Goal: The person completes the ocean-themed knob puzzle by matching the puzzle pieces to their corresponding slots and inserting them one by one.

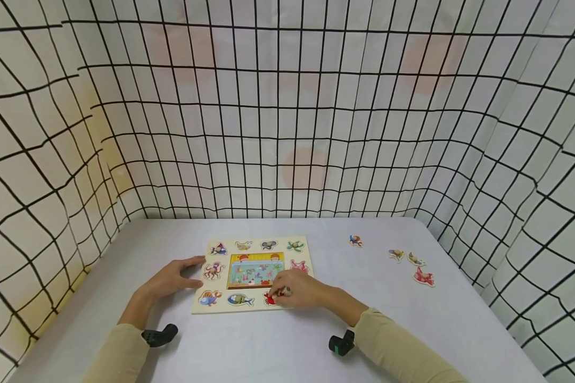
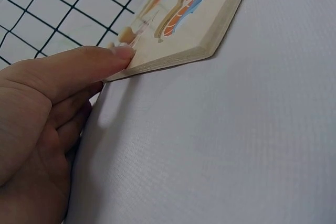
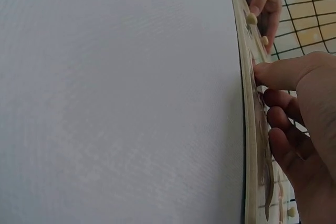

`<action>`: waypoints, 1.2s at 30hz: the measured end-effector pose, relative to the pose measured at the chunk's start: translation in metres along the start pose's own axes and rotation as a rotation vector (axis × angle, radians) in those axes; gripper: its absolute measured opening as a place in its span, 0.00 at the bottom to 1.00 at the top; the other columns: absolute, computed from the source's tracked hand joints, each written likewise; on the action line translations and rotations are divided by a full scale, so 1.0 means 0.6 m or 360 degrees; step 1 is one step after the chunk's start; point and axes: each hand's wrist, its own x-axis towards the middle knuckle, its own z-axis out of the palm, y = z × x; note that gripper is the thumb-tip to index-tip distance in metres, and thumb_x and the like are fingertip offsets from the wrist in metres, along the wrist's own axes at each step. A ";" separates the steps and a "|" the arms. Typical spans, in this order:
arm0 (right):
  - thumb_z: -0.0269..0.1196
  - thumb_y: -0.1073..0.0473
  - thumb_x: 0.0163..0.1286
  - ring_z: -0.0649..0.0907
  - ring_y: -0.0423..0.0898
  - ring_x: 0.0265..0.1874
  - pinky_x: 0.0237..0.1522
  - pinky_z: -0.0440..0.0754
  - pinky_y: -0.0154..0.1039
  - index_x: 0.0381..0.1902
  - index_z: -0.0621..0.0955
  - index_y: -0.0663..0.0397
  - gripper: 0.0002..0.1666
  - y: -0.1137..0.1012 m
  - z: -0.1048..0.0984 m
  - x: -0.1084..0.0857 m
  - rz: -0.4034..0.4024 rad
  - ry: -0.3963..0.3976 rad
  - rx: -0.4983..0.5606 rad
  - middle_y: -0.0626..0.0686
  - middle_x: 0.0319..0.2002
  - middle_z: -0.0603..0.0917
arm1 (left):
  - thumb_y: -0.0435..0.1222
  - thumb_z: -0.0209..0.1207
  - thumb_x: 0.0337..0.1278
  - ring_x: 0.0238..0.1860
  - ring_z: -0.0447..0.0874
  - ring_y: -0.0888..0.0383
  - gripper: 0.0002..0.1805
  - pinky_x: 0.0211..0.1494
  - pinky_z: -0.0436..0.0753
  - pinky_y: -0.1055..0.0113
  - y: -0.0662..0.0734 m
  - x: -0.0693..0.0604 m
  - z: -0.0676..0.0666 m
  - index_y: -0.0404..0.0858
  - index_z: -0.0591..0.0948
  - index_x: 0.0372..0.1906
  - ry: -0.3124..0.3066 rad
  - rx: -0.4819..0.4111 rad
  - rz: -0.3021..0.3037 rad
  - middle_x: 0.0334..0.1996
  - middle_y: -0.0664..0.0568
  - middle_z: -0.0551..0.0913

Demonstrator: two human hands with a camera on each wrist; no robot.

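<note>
A pale wooden peg puzzle board (image 1: 222,308) with sea-animal pieces and a bright aquarium picture in its middle lies on the table. My left hand (image 1: 170,277) touches its left edge, thumb and index finger spread apart; the left wrist view has the thumb (image 2: 113,59) on the board's rim. At the lower right part of the board, my right hand (image 1: 299,290) pinches a red crab piece (image 1: 269,299). Its fingertips partly cover that piece. The octopus (image 1: 214,271), blue fish (image 1: 240,299) and turtle (image 1: 295,246) sit on the board.
Loose pieces lie right of the board: a small blue and orange one (image 1: 356,241), two yellowish ones, (image 1: 396,255) and a red-pink one (image 1: 424,276). Black grid netting (image 1: 287,122) over white cloth encloses the white table (image 1: 249,351) at back and sides.
</note>
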 end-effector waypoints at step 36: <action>0.70 0.62 0.68 0.84 0.48 0.39 0.40 0.84 0.41 0.49 0.88 0.61 0.14 0.146 -0.118 -0.068 0.0311 0.0585 -0.0147 0.51 0.41 0.88 | 0.41 0.77 0.52 0.79 0.46 0.31 0.43 0.75 0.46 0.31 0.001 -0.002 -0.004 0.37 0.74 0.73 -0.0021 0.0028 0.0056 0.78 0.35 0.61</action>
